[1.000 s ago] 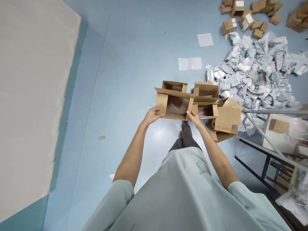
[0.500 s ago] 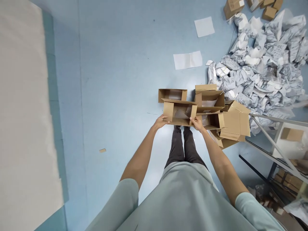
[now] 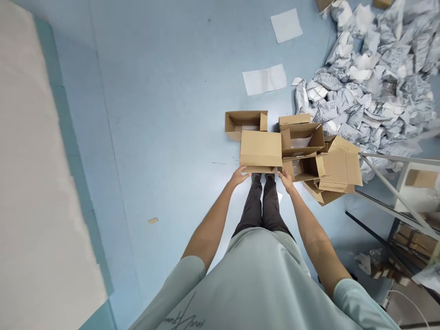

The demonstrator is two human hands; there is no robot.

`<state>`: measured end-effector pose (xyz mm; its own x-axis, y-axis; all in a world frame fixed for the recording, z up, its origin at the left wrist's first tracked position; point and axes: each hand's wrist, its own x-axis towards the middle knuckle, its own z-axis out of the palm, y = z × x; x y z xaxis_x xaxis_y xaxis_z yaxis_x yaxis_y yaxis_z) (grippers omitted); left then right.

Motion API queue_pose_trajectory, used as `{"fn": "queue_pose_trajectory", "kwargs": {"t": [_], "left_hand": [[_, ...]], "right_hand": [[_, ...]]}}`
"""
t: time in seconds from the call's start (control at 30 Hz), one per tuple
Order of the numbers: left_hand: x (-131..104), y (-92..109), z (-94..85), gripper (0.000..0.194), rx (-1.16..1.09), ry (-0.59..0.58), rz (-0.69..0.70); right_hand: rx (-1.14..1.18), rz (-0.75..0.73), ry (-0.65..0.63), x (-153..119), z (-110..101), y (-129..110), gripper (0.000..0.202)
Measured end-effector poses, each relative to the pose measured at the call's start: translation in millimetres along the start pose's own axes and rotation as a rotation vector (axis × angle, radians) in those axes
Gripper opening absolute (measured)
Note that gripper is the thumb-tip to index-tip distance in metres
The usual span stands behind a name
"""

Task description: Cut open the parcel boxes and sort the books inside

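A brown cardboard box (image 3: 261, 147) is tipped in front of my shoes, with a broad closed side facing up. Its opening faces my legs, so the inside is hidden. My left hand (image 3: 239, 176) grips the near left corner with fingers and thumb. At the near right corner, my right hand (image 3: 286, 180) holds the same box. Just beyond it stands an open box (image 3: 245, 120). To the right are another open box (image 3: 302, 137) with white paper inside and a smaller open box (image 3: 307, 167) close to my right hand.
Flattened cardboard (image 3: 338, 165) lies right of the boxes. A large heap of crumpled white paper (image 3: 371, 96) covers the floor at upper right. Two paper sheets (image 3: 264, 79) lie ahead. A metal frame (image 3: 395, 197) stands right; a pale surface (image 3: 41, 183) runs along the left.
The held box has turned over from opening up to closed side up, its opening now toward me. Both hands have shifted slightly toward my body with it. The view has also shifted a little.
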<state>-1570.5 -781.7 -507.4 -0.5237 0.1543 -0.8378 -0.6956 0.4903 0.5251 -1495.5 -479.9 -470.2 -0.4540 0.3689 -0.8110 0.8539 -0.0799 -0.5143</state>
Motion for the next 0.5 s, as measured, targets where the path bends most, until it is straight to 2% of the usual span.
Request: {"fn": "queue_pose_trajectory", "kwargs": {"t": [0.1, 0.27, 0.4, 0.5], "left_hand": [[-23.2, 4.5, -5.1, 0.077, 0.030, -0.005, 0.020], [-63.5, 16.1, -5.7, 0.067, 0.083, -0.046, 0.019], [-106.6, 38.5, 11.2, 0.046, 0.139, -0.100, 0.082], [-145.3, 61.0, 36.3, 0.039, 0.181, -0.158, 0.175]], "right_hand": [[0.004, 0.076, 0.058, -25.5, -12.0, -4.2, 0.048], [0.075, 0.117, 0.096, -78.3, -35.8, -3.4, 0.045], [0.205, 0.086, 0.104, -133.0, -55.7, 0.3, 0.040], [0.344, 0.029, 0.112, -179.6, -73.3, 8.6, 0.042]]}}
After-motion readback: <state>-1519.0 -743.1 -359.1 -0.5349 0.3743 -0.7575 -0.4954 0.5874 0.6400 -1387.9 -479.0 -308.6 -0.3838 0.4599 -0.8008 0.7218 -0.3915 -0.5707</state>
